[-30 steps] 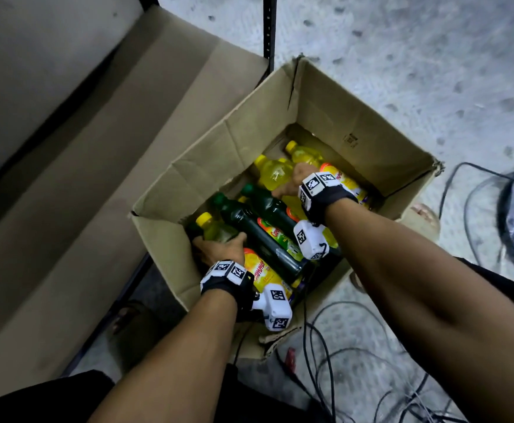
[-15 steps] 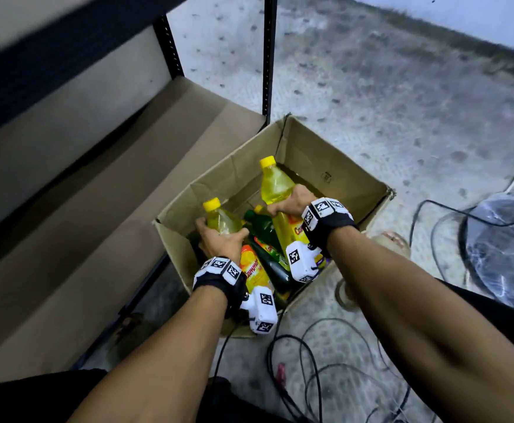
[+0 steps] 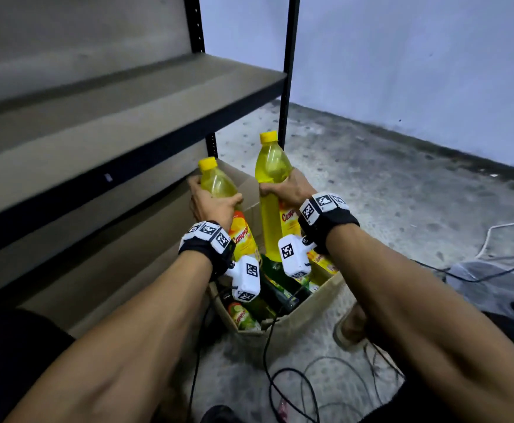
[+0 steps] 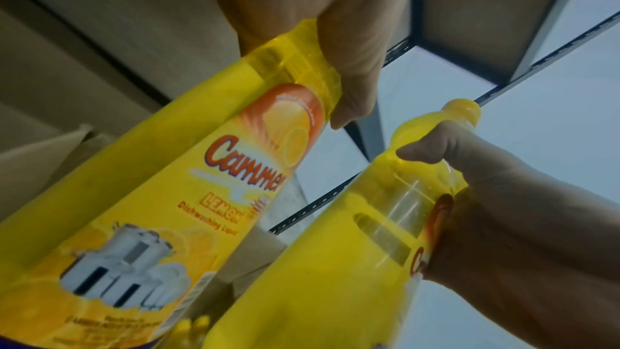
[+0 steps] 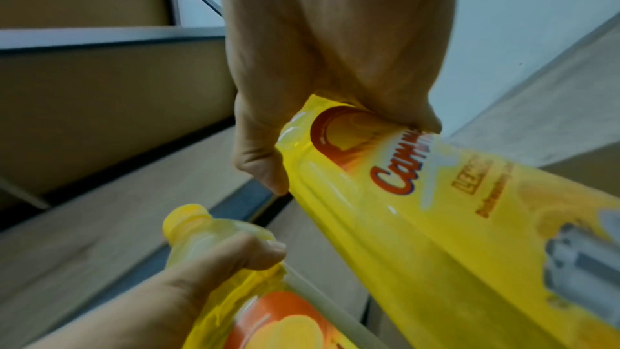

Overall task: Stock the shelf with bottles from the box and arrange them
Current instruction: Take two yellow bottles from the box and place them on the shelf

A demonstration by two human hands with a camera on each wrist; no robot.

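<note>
Two yellow bottles (image 3: 269, 190), each grip at shoulder.

The scene is viewed from the head camera above and behind both forearms, faced forward and down towards the shelf (image 3: 146, 96) and box (image 3: 292, 322); each wrist view is taken from below its own hand, very near, angled upward. Both yellow bottles (image 4: 188, 195) are shared by all three views; the opposite hand is caught in each wrist view.
</note>
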